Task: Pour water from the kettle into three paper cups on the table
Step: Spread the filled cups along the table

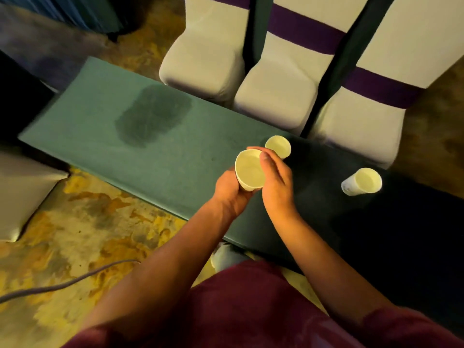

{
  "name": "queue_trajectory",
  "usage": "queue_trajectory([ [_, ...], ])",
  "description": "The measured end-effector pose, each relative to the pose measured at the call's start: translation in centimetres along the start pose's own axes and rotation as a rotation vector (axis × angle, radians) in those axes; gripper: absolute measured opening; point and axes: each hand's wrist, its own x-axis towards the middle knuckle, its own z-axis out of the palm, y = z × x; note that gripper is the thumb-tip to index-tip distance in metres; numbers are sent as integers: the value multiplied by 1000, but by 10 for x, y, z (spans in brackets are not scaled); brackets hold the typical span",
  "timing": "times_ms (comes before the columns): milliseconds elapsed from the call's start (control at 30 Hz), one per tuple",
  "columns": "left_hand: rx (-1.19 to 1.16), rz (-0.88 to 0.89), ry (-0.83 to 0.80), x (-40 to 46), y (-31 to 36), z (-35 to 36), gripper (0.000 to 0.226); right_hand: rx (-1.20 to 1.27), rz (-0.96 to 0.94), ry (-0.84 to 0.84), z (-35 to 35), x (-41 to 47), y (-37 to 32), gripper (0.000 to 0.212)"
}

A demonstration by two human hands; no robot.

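A white paper cup (249, 172) is held above the green table (160, 151), near its front edge. My left hand (229, 190) grips the cup's lower body from the left. My right hand (275, 179) holds its right side, with the thumb on the rim. A second paper cup (278, 146) stands on the table just behind my right hand. A third paper cup (361, 182) stands further right, in the table's shadowed part. No kettle is in view.
A dark wet patch (150, 114) stains the cloth at the table's left. Three white-covered chairs (276, 96) with purple bands stand behind the table. Another chair (22, 192) sits at the left. A cable (75, 282) runs over the patterned carpet.
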Motion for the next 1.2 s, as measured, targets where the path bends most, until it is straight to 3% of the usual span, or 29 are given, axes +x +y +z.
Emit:
queue_trajectory([
  [667, 65, 55, 107, 116, 228, -77, 13, -147, 27, -52, 216, 139, 28, 35],
  [867, 152, -70, 105, 164, 283, -102, 27, -183, 80, 71, 272, 172, 44, 37],
  [1067, 356, -137, 219, 200, 331, -118, 10, -203, 160, 193, 320, 193, 51, 30],
  [1200, 493, -193, 155, 224, 358, -130, 3, -235, 171, 233, 345, 208, 58, 29],
])
